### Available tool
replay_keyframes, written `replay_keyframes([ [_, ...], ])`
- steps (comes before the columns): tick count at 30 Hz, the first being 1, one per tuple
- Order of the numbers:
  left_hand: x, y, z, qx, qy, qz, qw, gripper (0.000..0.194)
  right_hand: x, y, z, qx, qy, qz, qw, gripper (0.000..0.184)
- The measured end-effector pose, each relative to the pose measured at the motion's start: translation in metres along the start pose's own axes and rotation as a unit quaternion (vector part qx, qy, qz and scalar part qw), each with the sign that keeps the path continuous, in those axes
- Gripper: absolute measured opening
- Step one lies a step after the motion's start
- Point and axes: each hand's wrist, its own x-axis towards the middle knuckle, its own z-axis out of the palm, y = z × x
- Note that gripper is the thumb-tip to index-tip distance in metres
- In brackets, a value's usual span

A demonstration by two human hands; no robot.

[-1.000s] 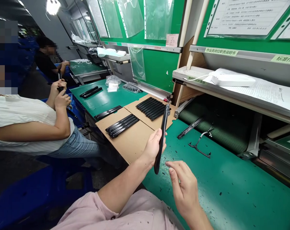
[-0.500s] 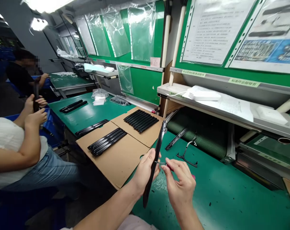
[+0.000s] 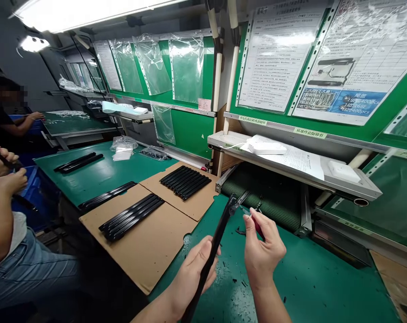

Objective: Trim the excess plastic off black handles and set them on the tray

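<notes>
My left hand (image 3: 193, 278) grips a long, narrow black plastic part (image 3: 212, 255) near its middle, and the part slants up and away from me. My right hand (image 3: 262, 246) pinches a small red-handled tool (image 3: 256, 225), whose thin metal tip points toward the metal-fitted upper end of the black part (image 3: 232, 206). Rows of similar black parts lie on 2 brown cardboard sheets (image 3: 136, 255) to the left of my hands. Dark plastic shavings are scattered over the green bench (image 3: 307, 287) below them.
A co-worker's hands (image 3: 3, 179) hold a black part at the left edge. Another green bench (image 3: 89, 179) holds more black parts. A white shelf (image 3: 291, 161) with papers overhangs a green ribbed belt (image 3: 260, 193). Another person (image 3: 1, 114) sits farther back.
My right hand, empty and apart from the part a second ago, now holds the red-handled tool near the part's upper end. The view has tilted upward and turned left.
</notes>
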Motion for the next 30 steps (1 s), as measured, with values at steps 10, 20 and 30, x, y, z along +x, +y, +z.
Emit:
replay_keyframes([
  [10,-0.006,0.001,0.003,0.031,-0.015,-0.013,0.999,0.042,-0.011,-0.004,-0.021,0.016,-0.079,0.039,0.996,0.020],
  [20,-0.016,-0.006,-0.001,0.023,-0.043,-0.017,0.999,0.039,-0.018,-0.005,-0.015,0.030,0.031,0.114,0.993,0.021],
  [30,-0.031,-0.007,-0.011,0.018,-0.105,-0.054,0.993,0.039,-0.001,-0.019,-0.037,0.109,-0.182,0.169,0.963,0.024],
])
